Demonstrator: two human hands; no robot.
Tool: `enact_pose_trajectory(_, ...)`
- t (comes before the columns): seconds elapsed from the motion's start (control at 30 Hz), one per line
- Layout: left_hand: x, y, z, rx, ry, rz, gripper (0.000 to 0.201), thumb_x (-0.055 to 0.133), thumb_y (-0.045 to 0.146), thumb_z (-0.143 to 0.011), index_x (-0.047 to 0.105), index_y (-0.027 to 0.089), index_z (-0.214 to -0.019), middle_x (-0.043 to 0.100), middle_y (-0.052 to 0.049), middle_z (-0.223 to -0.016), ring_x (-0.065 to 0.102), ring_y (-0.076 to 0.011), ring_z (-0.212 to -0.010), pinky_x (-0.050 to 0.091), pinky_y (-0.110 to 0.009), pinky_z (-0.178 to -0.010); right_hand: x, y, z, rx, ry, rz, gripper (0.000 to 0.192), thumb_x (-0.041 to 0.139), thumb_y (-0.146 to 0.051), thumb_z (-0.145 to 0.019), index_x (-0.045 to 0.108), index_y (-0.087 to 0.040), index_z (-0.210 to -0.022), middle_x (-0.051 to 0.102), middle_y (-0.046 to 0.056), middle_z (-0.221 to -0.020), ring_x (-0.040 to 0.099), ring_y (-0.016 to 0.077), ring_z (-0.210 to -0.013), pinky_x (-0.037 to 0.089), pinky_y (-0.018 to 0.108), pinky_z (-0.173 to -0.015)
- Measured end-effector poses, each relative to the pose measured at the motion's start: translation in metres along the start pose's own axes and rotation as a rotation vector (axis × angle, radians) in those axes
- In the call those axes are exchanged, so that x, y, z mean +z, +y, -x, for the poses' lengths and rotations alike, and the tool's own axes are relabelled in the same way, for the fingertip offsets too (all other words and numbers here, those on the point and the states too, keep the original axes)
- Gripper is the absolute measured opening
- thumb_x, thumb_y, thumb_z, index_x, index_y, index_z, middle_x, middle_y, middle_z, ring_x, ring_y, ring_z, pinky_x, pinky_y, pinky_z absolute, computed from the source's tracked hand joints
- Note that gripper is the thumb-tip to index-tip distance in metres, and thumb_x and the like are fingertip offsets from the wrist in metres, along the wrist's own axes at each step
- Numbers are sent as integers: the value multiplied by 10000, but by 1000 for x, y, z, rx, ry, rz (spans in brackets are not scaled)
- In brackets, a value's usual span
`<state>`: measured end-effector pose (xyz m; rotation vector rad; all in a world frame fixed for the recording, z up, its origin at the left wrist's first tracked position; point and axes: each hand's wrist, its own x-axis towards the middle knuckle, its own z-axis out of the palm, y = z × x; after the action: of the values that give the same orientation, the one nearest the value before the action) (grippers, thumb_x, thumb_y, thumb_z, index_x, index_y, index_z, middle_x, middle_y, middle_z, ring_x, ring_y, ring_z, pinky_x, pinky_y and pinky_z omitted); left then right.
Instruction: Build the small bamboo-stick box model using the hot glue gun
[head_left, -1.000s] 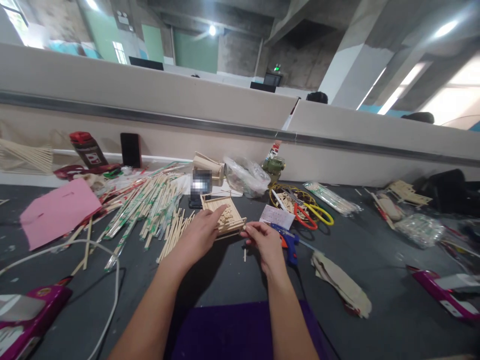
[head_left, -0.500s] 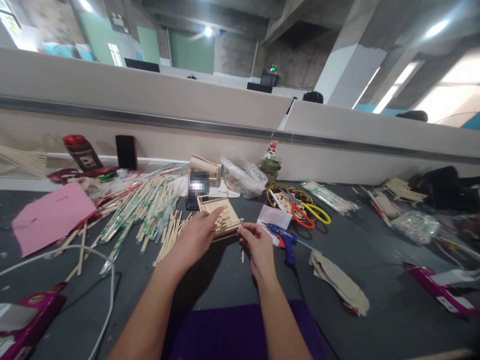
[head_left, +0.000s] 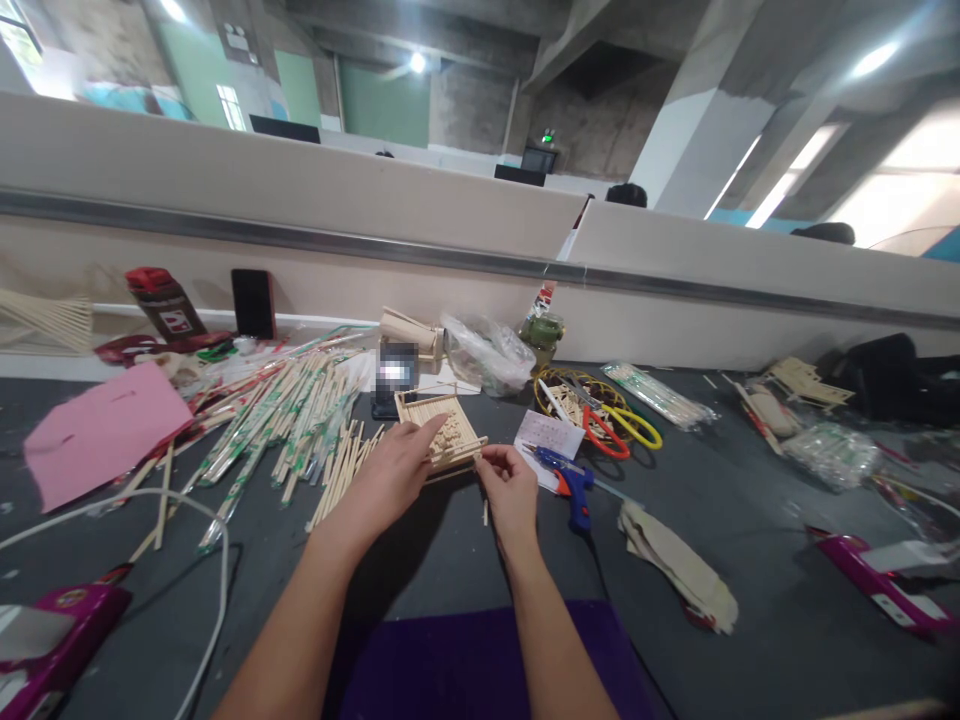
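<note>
A small tray-like frame built of wooden sticks (head_left: 441, 428) lies on the dark table (head_left: 750, 560) in the middle. My left hand (head_left: 390, 475) rests on its near left edge, fingers laid over the slats. My right hand (head_left: 508, 488) pinches the frame's near right corner between thumb and fingers. A short loose stick (head_left: 485, 512) lies just under the right hand.
A heap of wrapped and bare chopsticks (head_left: 292, 415) spreads to the left, with a pink sheet (head_left: 101, 428) and white cable (head_left: 210, 560) beyond. A blue glue gun (head_left: 574, 487), paper slip (head_left: 551, 434), scissors (head_left: 622, 425) and plastic bags lie to the right. A partition wall stands behind.
The view has shifted slightly. My right hand has edged up to the frame's corner; my left hand stays on the frame.
</note>
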<state>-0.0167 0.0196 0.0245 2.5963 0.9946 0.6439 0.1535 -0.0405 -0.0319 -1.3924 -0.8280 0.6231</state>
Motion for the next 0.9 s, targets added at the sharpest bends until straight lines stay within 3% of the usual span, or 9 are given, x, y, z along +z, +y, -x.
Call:
enact_pose_trajectory(0.2, 3, -3, 1, 1, -3, -12, 634, 446, 62, -835, 331, 203, -1442, 572, -85, -1032, 540, -220, -999, 453, -369, -907, 1, -6, 5, -95, -10, 249, 151, 545, -309, -796, 630, -194, -844, 662, 34, -798, 613, 170, -713, 475, 258, -650)
enact_pose_trajectory(0.5, 1, -1, 0, 14, 13, 0, 646, 463, 53, -818, 350, 208, -1434, 587, -86, -1029, 544, -228, -1027, 445, -381, -922, 0, -14, 11, -143, 9, 422, 119, 507, -282, -844, 601, -212, -865, 658, 28, -791, 608, 174, -688, 453, 266, -654)
enact_pose_trajectory(0.7, 4, -3, 0, 11, 23, 7, 638, 458, 48, -816, 358, 203, -1427, 580, -79, -1011, 549, -210, -965, 452, -363, -903, 0, -8, 8, -89, 5, 356, 124, 520, -318, -830, 600, -224, -819, 667, 26, -759, 637, 186, -699, 483, 275, -668)
enact_pose_trajectory(0.9, 4, -4, 0, 7, 17, -13, 622, 447, 38, -819, 368, 196, -1415, 566, -77, -1002, 550, -203, -943, 456, -349, -891, 1, 3, 4, 35, 4, 136, 155, 581, -357, -784, 584, -203, -792, 644, -2, -671, 646, 163, -578, 480, 242, -523)
